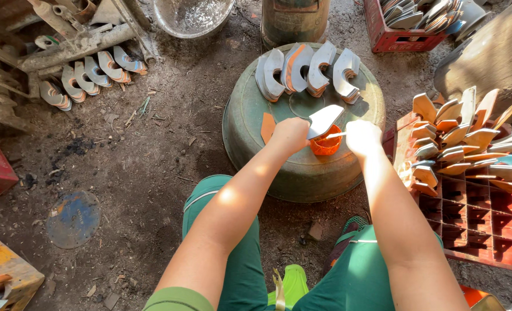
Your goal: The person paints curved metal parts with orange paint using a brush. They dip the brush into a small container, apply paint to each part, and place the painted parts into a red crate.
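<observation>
My left hand grips a flat grey metal blade whose lower part shows orange, held over an upturned green metal basin. My right hand is closed on a thin stick or brush that reaches toward a small orange cup standing on the basin. Behind the cup, several curved grey and orange blades lie in rows on the basin's far side.
A red crate at my right holds several blades with orange paint. Another red crate of blades and a metal can stand behind. More curved blades lean at the back left. A round lid lies on dirt.
</observation>
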